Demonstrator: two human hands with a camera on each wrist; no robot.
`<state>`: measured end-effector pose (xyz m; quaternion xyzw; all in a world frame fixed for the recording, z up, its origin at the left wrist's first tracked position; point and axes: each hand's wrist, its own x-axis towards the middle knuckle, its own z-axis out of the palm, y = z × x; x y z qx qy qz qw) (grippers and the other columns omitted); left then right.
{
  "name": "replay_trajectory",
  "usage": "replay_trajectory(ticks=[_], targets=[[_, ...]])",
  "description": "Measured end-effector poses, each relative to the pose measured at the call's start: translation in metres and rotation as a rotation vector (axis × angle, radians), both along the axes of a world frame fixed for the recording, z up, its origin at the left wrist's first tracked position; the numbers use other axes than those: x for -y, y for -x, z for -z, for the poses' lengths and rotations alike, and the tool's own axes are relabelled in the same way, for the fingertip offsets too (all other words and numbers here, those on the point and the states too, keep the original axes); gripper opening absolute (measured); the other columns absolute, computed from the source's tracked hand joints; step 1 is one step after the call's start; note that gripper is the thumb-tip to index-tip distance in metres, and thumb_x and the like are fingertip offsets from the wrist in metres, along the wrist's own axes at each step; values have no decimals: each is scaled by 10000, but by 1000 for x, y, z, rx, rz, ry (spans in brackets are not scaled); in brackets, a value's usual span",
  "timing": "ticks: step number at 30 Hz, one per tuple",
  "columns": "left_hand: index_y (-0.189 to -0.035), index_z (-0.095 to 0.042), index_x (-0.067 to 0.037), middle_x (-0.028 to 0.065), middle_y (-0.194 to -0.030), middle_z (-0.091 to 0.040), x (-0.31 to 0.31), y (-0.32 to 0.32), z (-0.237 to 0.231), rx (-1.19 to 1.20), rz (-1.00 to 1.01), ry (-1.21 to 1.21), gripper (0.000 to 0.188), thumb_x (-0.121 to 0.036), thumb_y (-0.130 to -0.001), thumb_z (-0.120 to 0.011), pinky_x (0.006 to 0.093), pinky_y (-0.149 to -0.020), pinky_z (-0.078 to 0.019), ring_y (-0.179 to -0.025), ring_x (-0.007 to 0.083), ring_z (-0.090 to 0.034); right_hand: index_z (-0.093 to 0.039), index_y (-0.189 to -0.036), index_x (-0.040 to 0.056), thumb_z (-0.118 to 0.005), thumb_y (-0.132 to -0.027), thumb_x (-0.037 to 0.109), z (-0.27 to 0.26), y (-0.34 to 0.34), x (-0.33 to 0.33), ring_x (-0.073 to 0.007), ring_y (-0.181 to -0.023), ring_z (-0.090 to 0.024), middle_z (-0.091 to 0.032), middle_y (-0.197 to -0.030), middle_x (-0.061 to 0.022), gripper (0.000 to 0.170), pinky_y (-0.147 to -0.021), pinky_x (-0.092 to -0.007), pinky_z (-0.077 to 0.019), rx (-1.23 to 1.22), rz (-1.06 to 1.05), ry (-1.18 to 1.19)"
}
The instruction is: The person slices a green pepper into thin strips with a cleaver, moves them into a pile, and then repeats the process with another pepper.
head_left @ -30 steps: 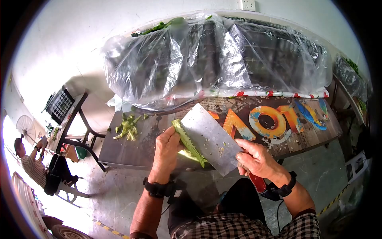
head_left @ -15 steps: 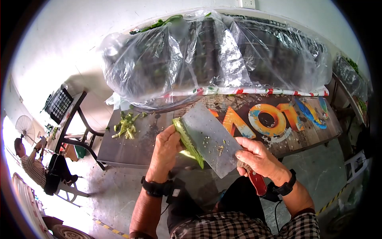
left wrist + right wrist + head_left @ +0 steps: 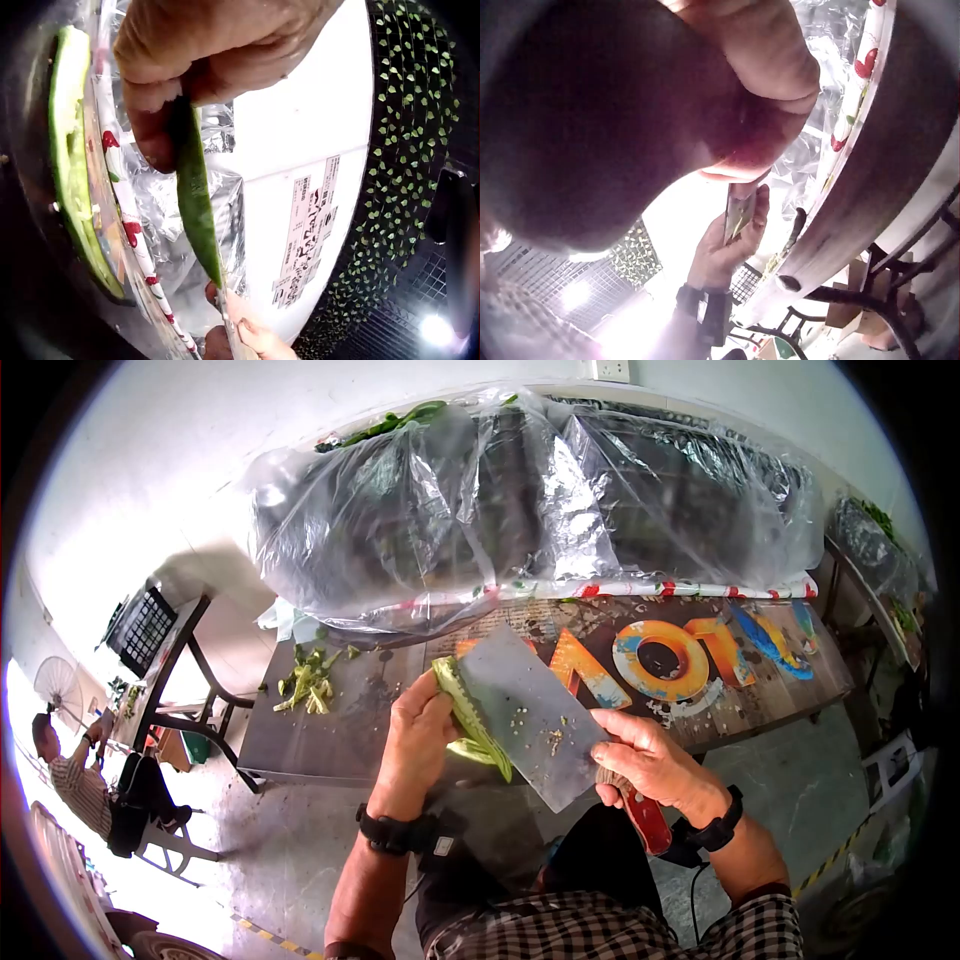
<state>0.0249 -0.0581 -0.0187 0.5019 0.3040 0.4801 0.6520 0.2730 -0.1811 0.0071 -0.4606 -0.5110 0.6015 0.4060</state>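
Note:
My left hand point(image 3: 412, 738) pinches a split half of a long green pepper point(image 3: 468, 710), its pale, ribbed inside turned toward the blade. Beside it, my right hand point(image 3: 655, 755) grips a cleaver point(image 3: 525, 705) by its red and wooden handle point(image 3: 645, 818). The blade's long edge is right at the pepper half, and small pale seeds lie on its flat face. Another pepper half point(image 3: 69, 157) lies on the table, partly hidden behind the held one in the head view. In the left wrist view the held half shows its green skin.
A heap of pale green pepper scraps point(image 3: 308, 682) lies on the left of the table point(image 3: 330, 735). Clear plastic sheeting point(image 3: 400, 530) covers dark crates along the back. A seated person point(image 3: 80, 775) is at the far left, near another table with a black basket point(image 3: 147, 628).
More seeds now show on the blade, whose face has turned from bright to darker grey. Both hands keep their holds and have shifted only slightly.

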Motion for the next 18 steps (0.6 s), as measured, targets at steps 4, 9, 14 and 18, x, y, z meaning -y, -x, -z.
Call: replay_trajectory(ticks=[4, 9, 14, 18], targets=[[-1187, -591, 45, 123, -1151, -643, 11, -9, 5, 276, -31, 40, 289, 24, -923, -476, 322, -868, -535, -995, 205, -645, -415, -1381, -60, -459, -986, 92, 2, 6, 3, -96, -575, -604, -615, -730, -48, 425, -509, -242, -492, 63, 25, -85], [-1214, -566, 46, 154, -1232, -602, 16, -19, 12, 136, -184, -35, 335, 38, -883, -518, 310, -910, -499, -1069, 259, -626, -409, -1371, -61, -464, -977, 49, -1, 12, 11, -106, -572, -609, -614, -715, -58, 413, -505, -252, -494, 292, 84, -289], [-1292, -547, -12, 95, -1129, -640, 31, -21, -4, 299, -117, 119, 329, -149, -1027, -408, 281, -832, -515, -994, 178, -635, -411, -1379, -49, -466, -974, 46, -1, 9, 15, -106, -568, -611, -619, -703, -62, 420, -500, -248, -493, 324, 97, -316], [-1324, -529, -26, 49, -1037, -656, 37, -14, -13, 125, -112, 89, 369, -227, -1057, -374, 265, -747, -520, -864, 127, -635, -440, -1381, -45, -481, -959, 62, -1, 4, 15, -98, -587, -613, -629, -732, -56, 437, -525, -258, -506, 204, 98, -209]])
